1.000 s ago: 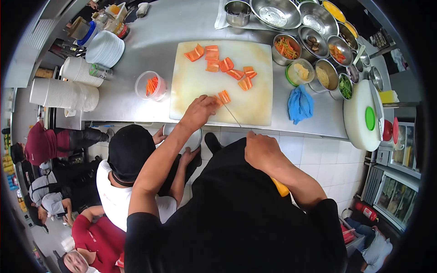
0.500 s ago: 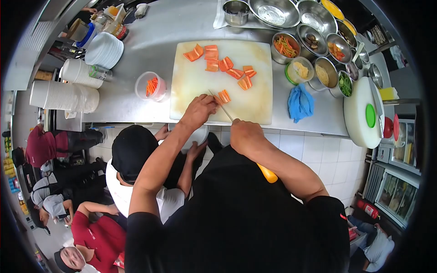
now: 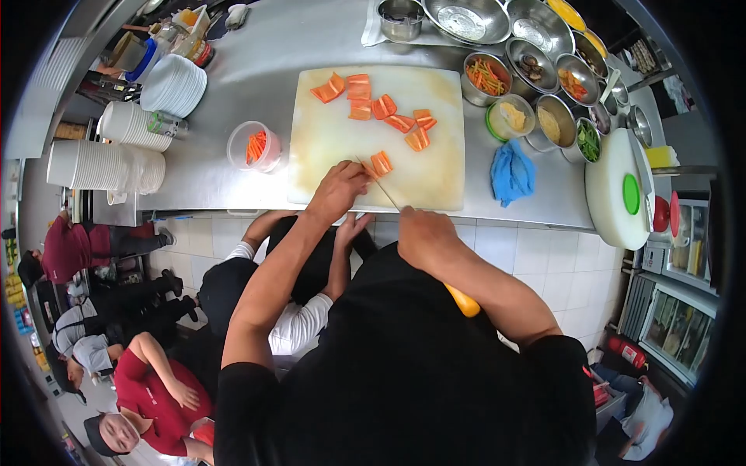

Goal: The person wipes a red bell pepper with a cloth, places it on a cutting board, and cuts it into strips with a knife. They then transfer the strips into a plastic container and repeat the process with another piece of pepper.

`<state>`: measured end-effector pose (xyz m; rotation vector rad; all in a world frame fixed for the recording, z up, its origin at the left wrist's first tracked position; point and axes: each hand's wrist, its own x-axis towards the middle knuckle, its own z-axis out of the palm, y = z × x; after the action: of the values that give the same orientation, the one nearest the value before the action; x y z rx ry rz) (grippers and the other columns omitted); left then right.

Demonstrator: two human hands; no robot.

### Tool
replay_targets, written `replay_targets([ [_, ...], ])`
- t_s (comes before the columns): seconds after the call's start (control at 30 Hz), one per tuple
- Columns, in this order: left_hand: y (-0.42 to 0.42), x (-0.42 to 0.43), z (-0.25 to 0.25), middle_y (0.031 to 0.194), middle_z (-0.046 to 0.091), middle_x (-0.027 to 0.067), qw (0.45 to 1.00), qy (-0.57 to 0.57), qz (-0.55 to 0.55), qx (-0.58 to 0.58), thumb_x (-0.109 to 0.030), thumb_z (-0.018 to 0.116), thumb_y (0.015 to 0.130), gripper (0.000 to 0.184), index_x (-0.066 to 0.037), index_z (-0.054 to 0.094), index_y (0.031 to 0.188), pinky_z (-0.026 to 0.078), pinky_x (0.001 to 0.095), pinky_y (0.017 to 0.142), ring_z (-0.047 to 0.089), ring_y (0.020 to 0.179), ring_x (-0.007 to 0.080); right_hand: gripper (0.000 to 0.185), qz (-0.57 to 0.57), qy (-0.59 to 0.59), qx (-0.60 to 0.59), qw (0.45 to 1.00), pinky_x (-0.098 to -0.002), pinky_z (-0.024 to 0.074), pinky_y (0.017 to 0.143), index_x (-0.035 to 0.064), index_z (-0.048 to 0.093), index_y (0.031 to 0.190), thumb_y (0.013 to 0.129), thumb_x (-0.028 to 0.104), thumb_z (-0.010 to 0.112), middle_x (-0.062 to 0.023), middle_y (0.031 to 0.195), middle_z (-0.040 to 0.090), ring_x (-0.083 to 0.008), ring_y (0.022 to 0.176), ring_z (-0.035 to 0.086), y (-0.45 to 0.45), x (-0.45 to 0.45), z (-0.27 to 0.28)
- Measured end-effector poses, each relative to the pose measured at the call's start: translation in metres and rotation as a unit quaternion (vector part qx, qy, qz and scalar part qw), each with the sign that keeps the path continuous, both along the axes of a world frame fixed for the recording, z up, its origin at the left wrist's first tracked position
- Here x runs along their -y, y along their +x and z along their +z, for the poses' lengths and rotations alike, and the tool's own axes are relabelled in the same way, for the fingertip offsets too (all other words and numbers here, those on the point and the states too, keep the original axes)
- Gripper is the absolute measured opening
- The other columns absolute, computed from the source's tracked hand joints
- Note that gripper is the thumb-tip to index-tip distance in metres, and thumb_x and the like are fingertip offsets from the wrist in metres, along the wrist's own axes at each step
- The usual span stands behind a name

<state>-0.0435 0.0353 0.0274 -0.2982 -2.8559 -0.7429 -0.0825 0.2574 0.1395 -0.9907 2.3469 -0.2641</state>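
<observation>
At the near edge, the right hand (image 3: 430, 239) has its fingers closed around the hidden handle of a knife (image 3: 385, 190). The blade points far-left, beside the left hand (image 3: 339, 189). That hand's fingers are curled in, holding a pepper piece (image 3: 367, 170) against the cutting board (image 3: 334, 140); a second piece (image 3: 381, 163) lies just right of the blade. More pepper pieces (image 3: 383, 106) lie farther off. A small pale mark on a red shirt (image 3: 144, 384), near left, is too small to read. On the tabletop (image 3: 249, 93), a clear tub (image 3: 274, 149) left of the board holds orange-red strips. To the right, a green-rimmed tub (image 3: 501, 133) holds something pale yellow; beyond it, a steel pot (image 3: 475, 97) holds mixed orange and green strips.
</observation>
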Motion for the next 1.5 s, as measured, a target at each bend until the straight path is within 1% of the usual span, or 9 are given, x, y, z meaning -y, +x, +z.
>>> replay_targets([
  [0.27,0.009,-0.004,0.000,0.100,0.064,0.0063,0.999,0.028,0.030,-0.008,-0.001,0.068,0.067,0.026,-0.005,0.069,0.093,0.047,0.0372,0.088,0.058,0.098,0.0271,0.019,-0.015,0.141,0.069,0.987,-0.0457,0.0547,0.075,-0.0030,0.060,0.094,0.085,0.011,0.052,-0.0239,0.086,0.069,-0.0380,0.083,0.069,0.015,-0.034,0.048],
  [0.4,0.003,-0.002,-0.001,0.101,0.064,0.0063,0.999,0.015,0.024,-0.016,-0.002,0.069,0.069,0.024,-0.005,0.069,0.092,0.047,0.0368,0.088,0.058,0.099,0.0268,0.024,0.023,0.023,0.020,0.999,-0.0485,0.0532,0.073,-0.0045,0.054,0.099,0.083,0.013,0.054,-0.0246,0.084,0.067,-0.0389,0.081,0.068,0.008,-0.019,0.009],
  [0.5,0.004,-0.002,-0.002,0.102,0.065,0.0064,1.000,0.012,0.018,-0.013,-0.003,0.070,0.070,0.022,-0.005,0.070,0.092,0.047,0.0368,0.088,0.058,0.100,0.0266,0.024,0.013,0.049,0.028,0.998,-0.0493,0.0525,0.075,-0.0040,0.054,0.100,0.083,0.014,0.055,-0.0233,0.085,0.067,-0.0396,0.083,0.067,0.000,0.004,-0.001],
  [0.73,0.006,-0.002,-0.005,0.101,0.064,0.0062,0.998,0.037,0.042,-0.024,-0.004,0.072,0.069,0.023,-0.006,0.070,0.091,0.047,0.0369,0.089,0.057,0.100,0.0268,0.023,-0.007,0.128,0.082,0.988,-0.0490,0.0529,0.074,-0.0036,0.054,0.100,0.085,0.014,0.054,-0.0234,0.083,0.067,-0.0398,0.081,0.067,0.013,-0.034,0.043],
  [0.87,0.005,0.000,-0.004,0.100,0.064,0.0060,1.000,0.015,0.019,-0.008,-0.003,0.072,0.069,0.023,-0.006,0.070,0.091,0.047,0.0369,0.089,0.057,0.098,0.0270,0.022,0.015,0.028,0.032,0.999,-0.0464,0.0548,0.073,-0.0041,0.060,0.098,0.082,0.011,0.055,-0.0223,0.083,0.068,-0.0393,0.079,0.069,0.004,-0.008,0.007],
  [0.97,0.006,0.000,-0.001,0.099,0.063,0.0061,0.999,0.035,0.020,-0.014,-0.003,0.072,0.068,0.023,-0.005,0.069,0.090,0.047,0.0368,0.089,0.057,0.098,0.0270,0.022,0.016,0.049,0.029,0.998,-0.0465,0.0547,0.074,-0.0041,0.060,0.097,0.083,0.011,0.055,-0.0219,0.083,0.068,-0.0385,0.081,0.069,-0.002,0.003,-0.002],
  [1.17,0.013,-0.001,-0.005,0.099,0.063,0.0065,0.997,0.059,0.039,-0.019,-0.003,0.072,0.067,0.025,-0.005,0.069,0.091,0.047,0.0370,0.089,0.057,0.098,0.0269,0.022,-0.003,0.133,0.096,0.987,-0.0499,0.0526,0.073,-0.0045,0.055,0.098,0.082,0.011,0.053,-0.0260,0.085,0.066,-0.0409,0.081,0.066,0.012,-0.037,0.043],
  [1.3,0.007,0.000,-0.004,0.100,0.063,0.0073,0.997,0.058,0.035,-0.020,-0.003,0.072,0.067,0.024,-0.004,0.069,0.090,0.048,0.0376,0.089,0.058,0.098,0.0282,0.021,0.016,0.021,0.031,0.999,-0.0493,0.0530,0.073,-0.0052,0.056,0.095,0.081,0.011,0.054,-0.0254,0.083,0.066,-0.0407,0.079,0.066,0.007,-0.019,0.014],
  [1.5,0.010,0.000,-0.007,0.098,0.062,0.0085,0.996,0.071,0.043,-0.026,-0.003,0.072,0.067,0.021,-0.004,0.068,0.087,0.048,0.0384,0.088,0.058,0.096,0.0298,0.022,0.025,0.063,0.046,0.997,-0.0461,0.0547,0.074,-0.0035,0.059,0.098,0.083,0.012,0.055,-0.0229,0.087,0.069,-0.0362,0.083,0.069,0.009,-0.021,0.014],
])
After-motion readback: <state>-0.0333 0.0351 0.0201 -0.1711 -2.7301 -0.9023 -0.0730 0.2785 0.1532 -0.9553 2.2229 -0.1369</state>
